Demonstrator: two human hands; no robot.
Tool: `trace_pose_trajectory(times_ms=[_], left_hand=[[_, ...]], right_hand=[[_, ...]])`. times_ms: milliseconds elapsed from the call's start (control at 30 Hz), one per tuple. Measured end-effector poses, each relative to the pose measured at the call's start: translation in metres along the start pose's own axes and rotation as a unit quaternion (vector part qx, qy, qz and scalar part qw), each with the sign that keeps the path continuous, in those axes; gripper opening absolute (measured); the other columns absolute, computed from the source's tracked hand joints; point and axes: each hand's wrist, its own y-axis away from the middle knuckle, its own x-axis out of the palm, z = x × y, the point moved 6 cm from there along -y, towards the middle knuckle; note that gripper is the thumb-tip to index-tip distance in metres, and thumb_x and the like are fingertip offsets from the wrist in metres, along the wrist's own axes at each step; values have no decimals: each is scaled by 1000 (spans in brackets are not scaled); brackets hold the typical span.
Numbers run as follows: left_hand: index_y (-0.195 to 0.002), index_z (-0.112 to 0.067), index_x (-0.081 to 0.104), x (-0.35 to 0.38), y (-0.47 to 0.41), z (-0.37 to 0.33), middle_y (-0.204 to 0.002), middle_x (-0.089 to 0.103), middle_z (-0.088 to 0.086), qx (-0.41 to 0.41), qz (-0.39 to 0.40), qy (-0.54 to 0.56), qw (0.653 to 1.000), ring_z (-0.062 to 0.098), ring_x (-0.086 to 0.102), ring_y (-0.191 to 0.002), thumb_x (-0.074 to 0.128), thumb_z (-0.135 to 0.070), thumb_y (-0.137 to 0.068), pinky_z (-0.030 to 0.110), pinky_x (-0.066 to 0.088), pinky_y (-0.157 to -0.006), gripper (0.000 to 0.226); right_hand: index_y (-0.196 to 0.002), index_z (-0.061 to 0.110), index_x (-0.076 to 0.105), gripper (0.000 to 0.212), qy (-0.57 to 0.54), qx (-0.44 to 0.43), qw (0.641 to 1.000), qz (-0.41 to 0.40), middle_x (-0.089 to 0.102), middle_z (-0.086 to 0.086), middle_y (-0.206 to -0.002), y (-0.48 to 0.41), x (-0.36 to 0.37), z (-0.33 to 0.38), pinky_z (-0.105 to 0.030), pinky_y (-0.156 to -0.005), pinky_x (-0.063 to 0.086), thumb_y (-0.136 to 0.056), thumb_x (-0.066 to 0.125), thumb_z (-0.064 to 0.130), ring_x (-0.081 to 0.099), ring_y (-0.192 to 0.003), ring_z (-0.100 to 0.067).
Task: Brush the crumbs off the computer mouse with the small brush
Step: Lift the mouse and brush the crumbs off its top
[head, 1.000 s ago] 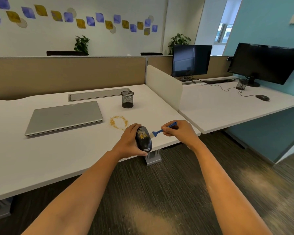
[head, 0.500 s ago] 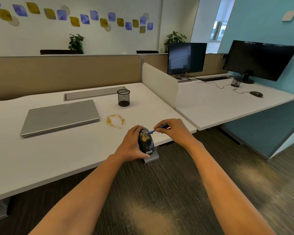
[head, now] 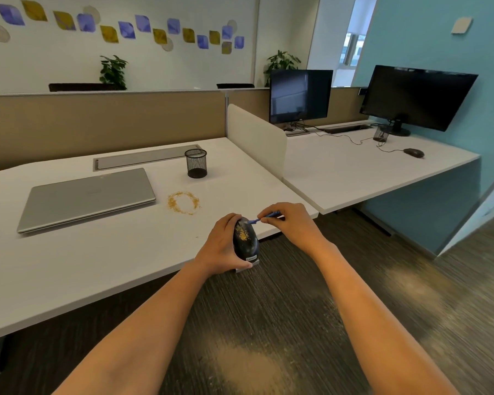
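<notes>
My left hand [head: 221, 248] grips a black computer mouse [head: 246, 240] from its left side, holding it tilted up just past the desk's front edge. Yellow crumbs [head: 242, 233] cling to the upper part of the mouse. My right hand [head: 290, 222] pinches a small blue brush [head: 264, 218] by its handle. The brush tip rests on the top end of the mouse, just above the crumb patch.
A ring of yellow crumbs [head: 183, 203] lies on the white desk [head: 97, 260] beside a closed silver laptop [head: 86, 198]. A black mesh pen cup [head: 196, 163] stands behind. A white divider [head: 257, 138] separates a second desk with two monitors and another mouse [head: 413, 152].
My right hand moved the brush left from beside the mouse onto its top end. The mouse stays in my left hand, still carrying crumbs.
</notes>
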Motion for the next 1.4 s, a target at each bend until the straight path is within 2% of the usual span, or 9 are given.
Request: trace_pose_trajectory(times_ms=[233,400,533,733,867,933,1100,1267,1400], left_hand=[[-140,-20,20,2,1,1,-146,23,1,-7,2,-8,1000,18,23,-132,82,-49,-52,26,21,-107,111],[-140,-19,21,8,2,-8,-146,23,2,0,15,-7,1000,18,23,-132,83,-48,-52,28,23,-108,112],[-139,-20,21,13,2,-17,-144,24,1,11,16,-3,1000,16,24,-131,83,-47,-52,24,23,-105,110],[-139,-19,22,8,-1,-18,-144,24,2,9,1,2,1000,17,23,-132,83,-47,-52,25,21,-106,110],[-140,-18,22,5,-2,-14,-145,24,4,3,-4,-1,1000,18,23,-133,84,-46,-52,25,19,-106,111],[-140,-19,22,5,-2,-13,-145,24,3,1,-2,-1,1000,18,22,-133,84,-46,-52,25,19,-106,111],[-139,-22,22,11,-4,-16,-144,24,0,5,8,5,1000,16,23,-131,82,-50,-50,24,21,-105,111],[-139,-21,23,11,-5,-18,-143,26,2,12,-2,11,1000,16,24,-130,80,-52,-49,24,20,-105,111],[-140,-19,22,7,-6,-12,-145,25,2,11,-4,2,1000,16,22,-132,83,-49,-51,23,18,-105,111]], right_hand=[[-94,21,71,12,20,19,997,67,69,6,-98,25,-9,-17,0,-72,40,-84,64,19,55,-84,7],[-96,19,72,14,-34,41,998,-20,67,12,-93,20,-21,-23,0,-73,41,-85,64,19,57,-84,11],[-99,14,71,16,-35,44,997,-47,70,2,-101,10,-16,-17,-1,-73,42,-86,63,16,58,-87,0],[-100,13,70,17,0,46,999,-5,70,-4,-104,7,-11,-13,-5,-70,37,-86,63,18,57,-90,-5],[-92,19,72,11,20,49,998,30,69,2,-98,17,-16,-20,-1,-63,40,-84,65,18,55,-81,4],[-91,21,72,10,1,51,998,19,69,4,-95,18,-20,-22,2,-64,40,-84,65,18,55,-79,8],[-97,15,71,14,-41,37,997,-59,71,0,-99,8,-21,-11,-3,-72,44,-85,64,17,59,-84,1],[-99,11,71,16,-10,42,999,-21,71,-6,-103,0,-9,-5,-7,-73,41,-85,64,16,61,-92,-10],[-97,14,72,14,0,40,999,8,70,-2,-102,5,-11,-7,-1,-65,41,-85,64,17,56,-82,1]])
